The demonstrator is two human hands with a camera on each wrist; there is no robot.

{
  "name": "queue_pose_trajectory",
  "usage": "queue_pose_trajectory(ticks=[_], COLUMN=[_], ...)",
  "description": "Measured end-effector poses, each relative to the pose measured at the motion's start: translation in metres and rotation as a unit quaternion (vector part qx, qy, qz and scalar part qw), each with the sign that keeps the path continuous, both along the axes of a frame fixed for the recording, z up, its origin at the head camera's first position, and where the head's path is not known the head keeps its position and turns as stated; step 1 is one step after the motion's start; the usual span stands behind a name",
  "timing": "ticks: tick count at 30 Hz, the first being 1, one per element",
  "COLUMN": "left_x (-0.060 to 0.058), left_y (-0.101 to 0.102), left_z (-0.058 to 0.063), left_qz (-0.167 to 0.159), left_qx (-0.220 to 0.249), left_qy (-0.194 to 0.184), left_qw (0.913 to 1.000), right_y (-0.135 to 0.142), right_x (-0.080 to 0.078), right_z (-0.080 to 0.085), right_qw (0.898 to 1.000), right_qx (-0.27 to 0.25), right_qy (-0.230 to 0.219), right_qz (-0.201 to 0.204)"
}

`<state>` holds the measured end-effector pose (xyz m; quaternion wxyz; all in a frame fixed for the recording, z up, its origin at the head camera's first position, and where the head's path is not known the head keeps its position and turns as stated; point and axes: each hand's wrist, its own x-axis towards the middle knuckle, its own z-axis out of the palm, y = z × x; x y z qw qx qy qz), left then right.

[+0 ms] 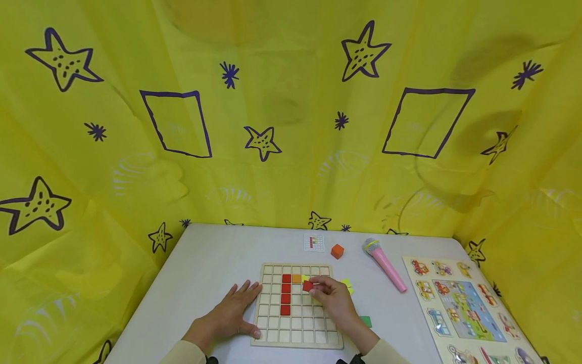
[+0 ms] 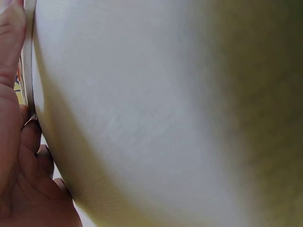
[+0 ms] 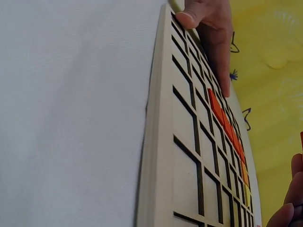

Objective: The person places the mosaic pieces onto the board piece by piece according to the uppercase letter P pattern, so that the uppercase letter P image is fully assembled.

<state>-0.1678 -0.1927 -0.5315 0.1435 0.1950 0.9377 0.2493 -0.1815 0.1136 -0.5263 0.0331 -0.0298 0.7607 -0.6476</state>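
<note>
A wooden grid board [image 1: 297,345] lies flat on the white table. Several red blocks [image 1: 285,298] form a column in its cells, with an orange block [image 1: 296,278] and a partly covered yellow block [image 1: 305,278] to the right of the top one. My right hand [image 1: 335,299] pinches a red block [image 1: 307,286] between thumb and fingers, over the board just below the yellow one. At the board's left edge rests my left hand [image 1: 231,313], fingers extended and thumb by the lower corner. The right wrist view also shows the left hand [image 3: 215,40] against the frame.
Behind the board lie a small pattern card [image 1: 313,242] and an orange cube [image 1: 337,251]. To the right are yellow blocks [image 1: 347,286], a green block [image 1: 366,321], a pink toy microphone [image 1: 388,268] and a vehicle puzzle board [image 1: 425,298]. A yellow curtain [image 1: 291,192] surrounds the table.
</note>
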Motion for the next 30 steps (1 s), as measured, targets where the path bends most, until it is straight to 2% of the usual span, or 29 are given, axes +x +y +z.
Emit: queue_pose_trajectory(ticks=[4,17,24,30], left_x=[0.0,-0.002,-0.003,-0.003], left_y=[0.0,0.0,-0.001,-0.002], left_z=[0.0,-0.003,-0.004,-0.006], left_qz=[-0.001,0.004,0.003,-0.002], left_qx=[0.004,0.001,-0.001,0.002], left_qy=[0.001,-0.007,-0.008,0.0], left_qw=[1.0,1.0,1.0,1.0], right_y=[-0.005,-0.023,-0.031,-0.035], right_x=[0.005,0.02,0.028,0.033], right_z=[-0.003,-0.015,-0.021,-0.023], right_qw=[1.0,0.995,0.99,0.98], right_qx=[-0.001,0.034,0.083,0.142], right_qy=[0.004,0.021,0.031,0.064], right_qz=[0.03,0.09,0.107,0.121])
